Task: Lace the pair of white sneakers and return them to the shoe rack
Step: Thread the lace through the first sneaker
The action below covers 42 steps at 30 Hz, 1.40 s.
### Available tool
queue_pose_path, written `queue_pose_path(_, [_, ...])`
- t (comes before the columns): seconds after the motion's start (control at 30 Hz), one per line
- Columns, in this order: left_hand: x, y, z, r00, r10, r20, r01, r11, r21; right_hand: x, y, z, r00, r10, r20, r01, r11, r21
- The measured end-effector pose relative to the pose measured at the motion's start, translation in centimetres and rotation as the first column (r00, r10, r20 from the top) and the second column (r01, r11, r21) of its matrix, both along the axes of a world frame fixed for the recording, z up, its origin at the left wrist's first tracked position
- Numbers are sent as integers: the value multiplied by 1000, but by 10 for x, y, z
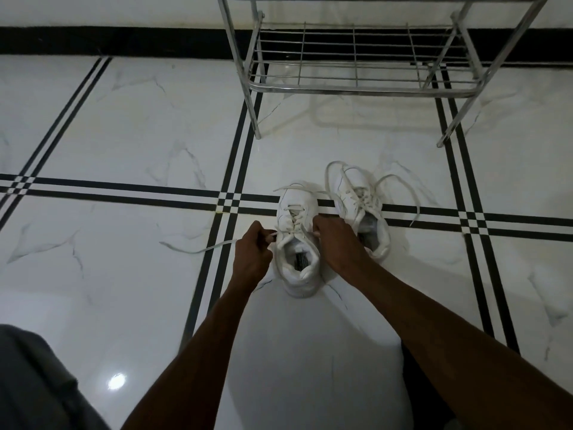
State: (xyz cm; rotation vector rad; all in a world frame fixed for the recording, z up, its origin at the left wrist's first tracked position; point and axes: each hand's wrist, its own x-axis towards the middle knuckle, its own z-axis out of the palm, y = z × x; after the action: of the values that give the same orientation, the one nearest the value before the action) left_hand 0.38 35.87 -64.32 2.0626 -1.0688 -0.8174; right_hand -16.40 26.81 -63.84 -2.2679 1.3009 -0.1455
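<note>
— The floor [139, 135]?
— Glossy marble-look tile, white with black stripes.
— The shoe rack [356, 88]?
— Shiny chromed metal wire and tube.
— The sneakers [297, 243]?
— Smooth matt white, leather-like; flat woven cloth laces [198, 248].

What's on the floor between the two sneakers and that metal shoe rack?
Nothing but bare marble floor between the sneakers and the rack, apart from the far sneaker's lace loops, in the head view.
</note>
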Motion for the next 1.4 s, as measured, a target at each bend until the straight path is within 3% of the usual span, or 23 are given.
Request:
queue_pose_path(0.2, [28, -9, 10, 963, -125, -237, 152, 984, 97, -6, -22, 24, 981, 166, -97, -127, 938, 322])
queue_pose_path(0.27, [34, -14, 18, 925, -75, -373, 103, 993, 57, -11, -31, 34, 992, 104, -69, -71, 924, 376])
queue_pose_path(0.33, [34, -20, 25, 860, -15, -510, 14, 1000, -5, -14, -39, 38, 995, -79, 66, 33, 853, 521])
queue_pose_path(0.4, [28, -25, 33, 773, 9, -634, -42, 998, -37, -14, -43, 41, 907, -339, 251, 68, 706, 705])
queue_pose_path(0.47, [19, -31, 38, 688, 12, -726, -90, 994, -68, -11, -46, 44, 720, -576, 387, -3, 556, 831])
queue_pose_path(0.53, [13, -37, 40, 655, 7, -756, -114, 989, -90, -9, -47, 45, 580, -676, 456, -89, 503, 860])
queue_pose_path(0.63, [7, -46, 39, 719, 9, -695, -117, 987, -108, -2, -46, 41, 538, -672, 509, -117, 538, 835])
queue_pose_path(0.83, [1, -45, 30, 850, -135, -509, 44, 981, -187, 13, -43, 27, 731, -463, 502, -25, 716, 697])
queue_pose_path(0.97, [-2, -46, 34, 883, -210, -420, 125, 967, -222, 17, -44, 26, 779, -442, 445, 20, 727, 687])
queue_pose_path(1.1, [0, -50, 31, 909, -322, -265, 258, 933, -251, 21, -46, 23, 696, -608, 382, 182, 664, 726])
queue_pose_path(1.23, [1, -53, 28, 915, -376, -146, 334, 910, -246, 19, -48, 20, 690, -553, 467, 59, 686, 725])
queue_pose_path(1.4, [1, -54, 25, 920, -364, -148, 320, 913, -252, 18, -48, 25, 727, -448, 521, -105, 676, 729])
